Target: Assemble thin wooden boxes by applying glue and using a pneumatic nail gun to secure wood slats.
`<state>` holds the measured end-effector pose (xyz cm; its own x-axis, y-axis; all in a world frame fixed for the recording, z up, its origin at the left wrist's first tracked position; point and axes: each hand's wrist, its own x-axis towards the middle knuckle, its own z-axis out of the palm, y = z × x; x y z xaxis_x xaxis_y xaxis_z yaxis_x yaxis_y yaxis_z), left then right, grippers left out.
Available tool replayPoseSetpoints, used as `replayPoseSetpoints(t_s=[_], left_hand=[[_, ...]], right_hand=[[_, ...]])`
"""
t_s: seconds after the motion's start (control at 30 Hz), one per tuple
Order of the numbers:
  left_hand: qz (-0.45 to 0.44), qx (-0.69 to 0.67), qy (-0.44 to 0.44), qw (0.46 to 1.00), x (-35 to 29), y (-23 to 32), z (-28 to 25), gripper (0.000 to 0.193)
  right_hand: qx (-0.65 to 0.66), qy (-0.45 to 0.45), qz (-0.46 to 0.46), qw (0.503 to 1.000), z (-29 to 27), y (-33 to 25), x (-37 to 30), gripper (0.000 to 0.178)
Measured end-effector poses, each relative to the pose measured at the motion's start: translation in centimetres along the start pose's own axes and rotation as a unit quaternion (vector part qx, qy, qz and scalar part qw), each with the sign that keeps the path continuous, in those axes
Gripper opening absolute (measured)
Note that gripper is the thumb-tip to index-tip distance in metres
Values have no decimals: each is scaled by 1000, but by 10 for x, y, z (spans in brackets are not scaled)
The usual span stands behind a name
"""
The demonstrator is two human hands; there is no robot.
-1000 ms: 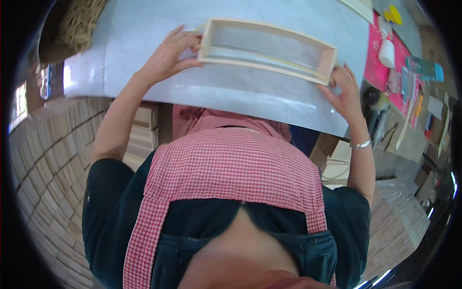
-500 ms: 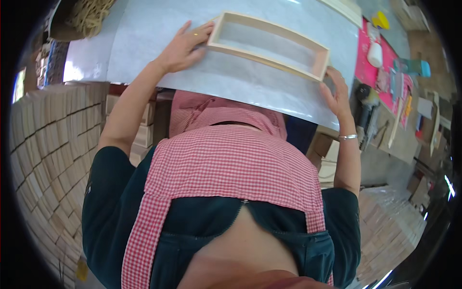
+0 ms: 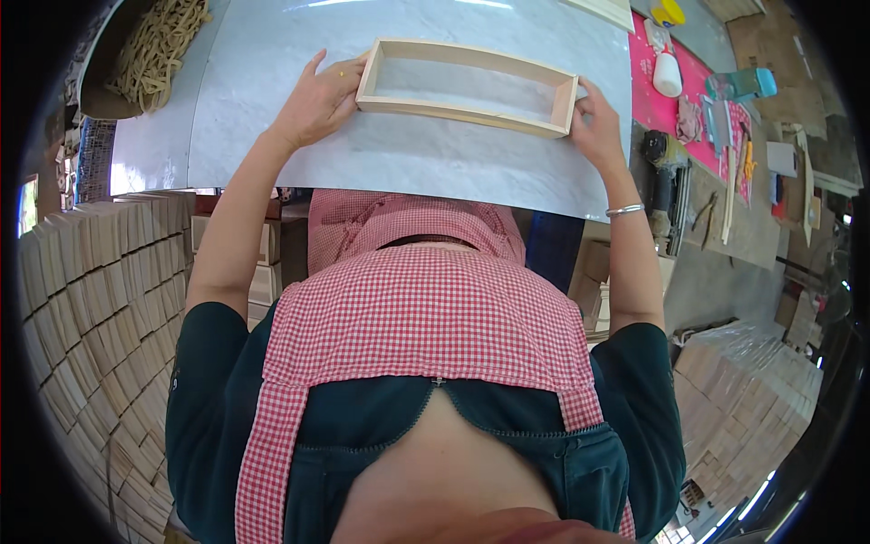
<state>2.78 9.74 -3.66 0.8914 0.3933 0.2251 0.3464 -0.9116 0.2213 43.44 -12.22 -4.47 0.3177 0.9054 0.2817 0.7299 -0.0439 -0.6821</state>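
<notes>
A long, shallow rectangular frame of pale wood (image 3: pixel 467 114) lies across the grey marbled tabletop (image 3: pixel 390 154), its long sides running left to right. Through its open middle the tabletop shows. My left hand (image 3: pixel 317 102) holds the left end, some fingers tucked behind it and one finger raised. At the other end my right hand (image 3: pixel 598 129) grips the short side, with its fingertips curled around the far corner.
A bin of tan bands (image 3: pixel 163 54) stands at the table's far left. Right of the table are a white bottle (image 3: pixel 667 74), a teal-capped clear bottle (image 3: pixel 741 84), a yellow container (image 3: pixel 668 12) and a black-handled tool (image 3: pixel 660 150). Stacked wooden pieces (image 3: pixel 100 299) rise at left; a wrapped stack (image 3: pixel 743 399) stands at right.
The wooden frame has turned a little, so its right end tilts less toward me. My right hand has come further around that end. The whole view has shifted slightly.
</notes>
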Motion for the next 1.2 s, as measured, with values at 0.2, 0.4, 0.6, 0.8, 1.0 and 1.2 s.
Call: replayPoseSetpoints(t_s=[0.2, 0.4, 0.6, 0.8, 1.0, 1.2], left_hand=[[-304, -480, 41, 822, 11, 11, -36, 39], [-417, -517, -17, 747, 4, -12, -10, 43], [-304, -262, 8, 916, -16, 4, -19, 67], [-242, -323, 16, 915, -32, 14, -16, 110], [-235, -313, -25, 920, -17, 7, -12, 114], [-224, -304, -35, 925, -17, 1, -15, 110]], right_hand=[[158, 64, 122, 978, -15, -58, 30, 25], [34, -32, 245, 968, 16, -42, 42, 22], [6, -72, 95, 993, -3, -25, 28, 35], [117, -206, 99, 966, -27, -59, 5, 96], [92, -278, 130, 947, -17, -55, 17, 114], [90, -262, 103, 955, -9, -40, 23, 112]])
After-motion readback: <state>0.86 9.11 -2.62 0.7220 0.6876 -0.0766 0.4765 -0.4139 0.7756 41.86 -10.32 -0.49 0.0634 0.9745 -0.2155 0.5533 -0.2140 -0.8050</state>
